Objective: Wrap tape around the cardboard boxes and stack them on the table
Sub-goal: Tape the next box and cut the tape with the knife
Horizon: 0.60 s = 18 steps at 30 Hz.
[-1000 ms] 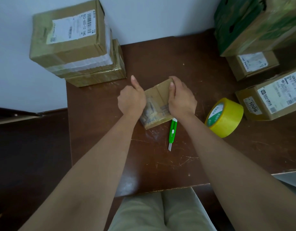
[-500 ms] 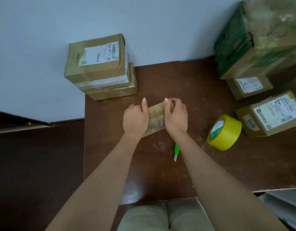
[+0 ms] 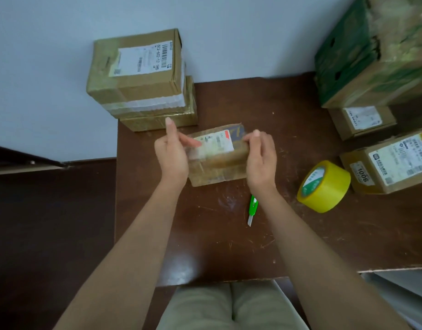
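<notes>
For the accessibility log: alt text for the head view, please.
Both hands, left hand and right hand, hold a small taped cardboard box above a brown table. A yellow tape roll and green utility knife lie nearby, two stacked boxes at the far left.

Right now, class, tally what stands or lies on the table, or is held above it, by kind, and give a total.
Cardboard boxes: 6: held box, stack of two, green-printed box, two labelled boxes.
Tape rolls: 1.
Utility knives: 1.
Total: 8.

Small box [image 3: 217, 158] btwn both hands, tape roll [image 3: 324, 186] right, knife [image 3: 252, 208] nearer.
</notes>
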{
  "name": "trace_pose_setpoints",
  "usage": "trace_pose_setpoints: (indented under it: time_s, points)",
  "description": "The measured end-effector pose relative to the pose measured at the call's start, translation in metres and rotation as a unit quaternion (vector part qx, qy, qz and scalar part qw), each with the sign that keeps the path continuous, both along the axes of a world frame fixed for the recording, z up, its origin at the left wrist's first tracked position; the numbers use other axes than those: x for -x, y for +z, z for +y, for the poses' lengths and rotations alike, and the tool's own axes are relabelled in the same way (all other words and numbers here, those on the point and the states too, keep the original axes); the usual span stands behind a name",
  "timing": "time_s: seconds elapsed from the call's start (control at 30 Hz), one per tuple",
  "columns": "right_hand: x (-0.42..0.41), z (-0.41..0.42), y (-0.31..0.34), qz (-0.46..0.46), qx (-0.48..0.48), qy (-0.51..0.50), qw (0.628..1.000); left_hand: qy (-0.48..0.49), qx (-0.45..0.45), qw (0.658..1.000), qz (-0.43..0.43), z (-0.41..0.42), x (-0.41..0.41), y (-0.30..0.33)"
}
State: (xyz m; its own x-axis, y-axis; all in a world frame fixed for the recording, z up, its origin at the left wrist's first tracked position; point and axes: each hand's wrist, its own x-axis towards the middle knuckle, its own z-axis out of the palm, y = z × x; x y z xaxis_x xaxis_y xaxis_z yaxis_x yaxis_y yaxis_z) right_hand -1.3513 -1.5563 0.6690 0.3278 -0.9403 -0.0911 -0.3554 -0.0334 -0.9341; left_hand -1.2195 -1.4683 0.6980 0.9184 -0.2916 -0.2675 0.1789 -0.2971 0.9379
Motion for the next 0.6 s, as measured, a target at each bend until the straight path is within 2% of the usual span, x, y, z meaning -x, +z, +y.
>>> trace_pose_setpoints:
  time_s: [0.03,0.07,0.1,0.17,0.23,0.33,0.47,0.6]
  points:
    - [0.002,0.004,-0.003,-0.001,-0.034,-0.027,0.999,0.004,0.015,1.000,0.012,0.004,-0.003,0.000]
    - [0.001,0.008,-0.007,0.012,-0.070,-0.039,0.997,-0.002,-0.016,1.000,0.000,0.005,-0.005,-0.001]
    - [-0.001,0.013,-0.012,0.030,-0.102,-0.031,0.994,-0.025,-0.093,0.995,-0.031,0.006,-0.004,-0.006]
    - [-0.008,0.024,-0.023,0.085,-0.121,0.016,0.989,-0.125,-0.243,0.958,-0.088,0.008,0.001,-0.022]
    - [-0.013,0.032,-0.030,0.141,-0.111,0.040,0.983,-0.204,-0.328,0.909,-0.156,0.009,0.008,-0.036]
    - [-0.017,0.034,-0.033,0.168,-0.069,0.041,0.983,-0.192,-0.395,0.872,-0.215,0.006,0.012,-0.042]
    - [-0.017,0.032,-0.037,0.181,-0.055,0.052,0.981,-0.178,-0.396,0.875,-0.216,0.002,0.009,-0.041]
    - [-0.015,0.032,-0.036,0.167,-0.068,0.071,0.981,-0.122,-0.340,0.922,-0.140,-0.003,-0.008,-0.036]
